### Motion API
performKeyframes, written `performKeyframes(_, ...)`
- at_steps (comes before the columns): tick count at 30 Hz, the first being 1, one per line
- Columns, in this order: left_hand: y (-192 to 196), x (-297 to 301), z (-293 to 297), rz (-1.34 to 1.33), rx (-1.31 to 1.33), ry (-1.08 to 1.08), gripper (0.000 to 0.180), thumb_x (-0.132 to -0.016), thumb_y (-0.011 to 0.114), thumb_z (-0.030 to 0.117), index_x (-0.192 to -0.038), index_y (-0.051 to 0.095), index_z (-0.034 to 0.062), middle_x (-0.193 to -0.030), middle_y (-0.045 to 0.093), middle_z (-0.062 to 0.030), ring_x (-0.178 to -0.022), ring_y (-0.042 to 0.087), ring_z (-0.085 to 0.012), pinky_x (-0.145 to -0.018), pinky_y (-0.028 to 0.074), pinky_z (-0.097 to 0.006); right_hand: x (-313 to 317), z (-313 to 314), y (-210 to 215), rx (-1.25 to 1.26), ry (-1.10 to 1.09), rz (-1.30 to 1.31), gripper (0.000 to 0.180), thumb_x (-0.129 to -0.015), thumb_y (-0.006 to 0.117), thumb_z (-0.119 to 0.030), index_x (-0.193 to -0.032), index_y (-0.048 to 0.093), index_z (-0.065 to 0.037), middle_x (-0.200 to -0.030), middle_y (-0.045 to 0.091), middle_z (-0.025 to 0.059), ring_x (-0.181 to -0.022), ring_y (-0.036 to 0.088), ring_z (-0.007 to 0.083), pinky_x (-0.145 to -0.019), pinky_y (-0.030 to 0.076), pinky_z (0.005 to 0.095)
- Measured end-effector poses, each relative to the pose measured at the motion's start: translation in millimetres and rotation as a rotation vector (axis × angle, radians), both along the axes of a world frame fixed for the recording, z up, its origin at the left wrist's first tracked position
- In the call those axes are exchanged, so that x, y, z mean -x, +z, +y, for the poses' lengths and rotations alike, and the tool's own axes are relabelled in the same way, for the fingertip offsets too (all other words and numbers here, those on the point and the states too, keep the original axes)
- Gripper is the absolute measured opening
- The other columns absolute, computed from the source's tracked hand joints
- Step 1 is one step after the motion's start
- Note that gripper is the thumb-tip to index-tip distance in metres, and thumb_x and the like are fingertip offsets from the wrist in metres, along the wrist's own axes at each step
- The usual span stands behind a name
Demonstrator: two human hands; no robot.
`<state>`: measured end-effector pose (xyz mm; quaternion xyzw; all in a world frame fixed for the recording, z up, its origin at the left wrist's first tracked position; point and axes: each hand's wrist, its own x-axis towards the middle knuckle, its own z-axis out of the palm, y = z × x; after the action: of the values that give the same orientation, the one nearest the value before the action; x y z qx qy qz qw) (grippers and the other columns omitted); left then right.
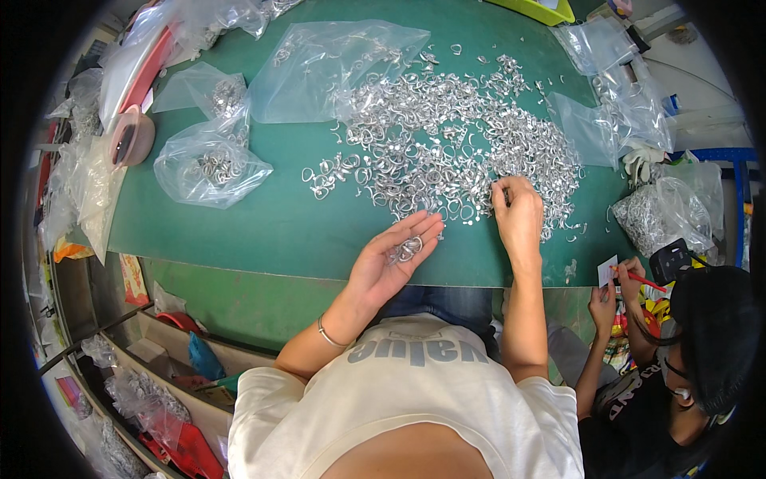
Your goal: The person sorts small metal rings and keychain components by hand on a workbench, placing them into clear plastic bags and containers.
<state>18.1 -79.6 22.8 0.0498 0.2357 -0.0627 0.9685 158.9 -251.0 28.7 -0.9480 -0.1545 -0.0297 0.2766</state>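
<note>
Right now the sorting is mid-pick: the left hand point(391, 259) lies palm up and open-cupped at the near edge of the green worktop point(263, 227), with a few small silvery metal rings point(408, 248) resting loose in the palm. The right hand point(517, 217) is pressed into the near edge of the big heap of rings point(459, 140), fingers curled down among them (whether it has pinched 1 I cannot tell). By my judgement the step in hand is gathering pieces from the heap into the waiting palm; the next move calls for a fine fingertip pinch on a single ring without dragging its tangled neighbours. As for containers, a clear plastic bag point(209, 166) at the left holds a small clump of rings, a larger clear bag point(323, 68) lies nearly flat behind the heap, and another filled bag point(662, 211) sits at the right edge
</note>
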Motion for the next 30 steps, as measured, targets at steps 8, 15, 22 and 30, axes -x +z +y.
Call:
performKeyframes(8, 0.2, 0.4, -0.4, -0.016, 0.011, -0.011, 0.042, -0.088, 0.043, 0.000, -0.129, 0.036, -0.0090, -0.134, 0.039, -0.0250, -0.123, 0.043, -0.0315, -0.102, 0.040, -0.039, -0.4, -0.6, -1.7, 0.074, 0.003, -0.039, 0.019, -0.076, 0.070, -0.022, -0.080, 0.064, -0.005, -0.082, 0.063, 0.0124, -0.070, 0.061, 0.0334, -0.061, 0.046, 0.0408)
performKeyframes(15, -0.2, 1.4, 0.1, 0.012, 0.004, -0.018, 0.042, -0.088, 0.043, 0.000, -0.129, 0.036, -0.0086, -0.132, 0.041, -0.0240, -0.121, 0.045, -0.0301, -0.101, 0.041, -0.038, 4.6, -0.2, 6.2, 0.121, -0.014, -0.001, 0.019, -0.074, 0.070, -0.019, -0.085, 0.064, -0.005, -0.084, 0.064, 0.0144, -0.073, 0.062, 0.0336, -0.063, 0.047, 0.0412)
performKeyframes(22, -0.8, 2.0, 1.6, 0.004, 0.026, -0.002, 0.041, -0.087, 0.043, -0.001, -0.128, 0.037, -0.0086, -0.130, 0.044, -0.0236, -0.119, 0.048, -0.0301, -0.100, 0.042, -0.038, -3.8, -17.8, 3.3, -0.166, -0.024, 0.138, 0.009, -0.075, 0.066, -0.008, -0.081, 0.062, -0.003, -0.055, 0.041, 0.0048, -0.048, 0.038, 0.0150, -0.047, 0.033, 0.0308)
performKeyframes(30, -3.1, 1.4, -0.4, 0.012, 0.040, -0.002, 0.042, -0.087, 0.043, -0.001, -0.128, 0.037, -0.0083, -0.129, 0.045, -0.0233, -0.118, 0.048, -0.0298, -0.099, 0.043, -0.039, -6.8, -21.1, 8.8, -0.648, -0.061, 0.441, 0.002, -0.083, 0.059, -0.002, -0.083, 0.061, -0.002, -0.069, 0.043, -0.0061, -0.066, 0.037, 0.0036, -0.059, 0.030, 0.0185)
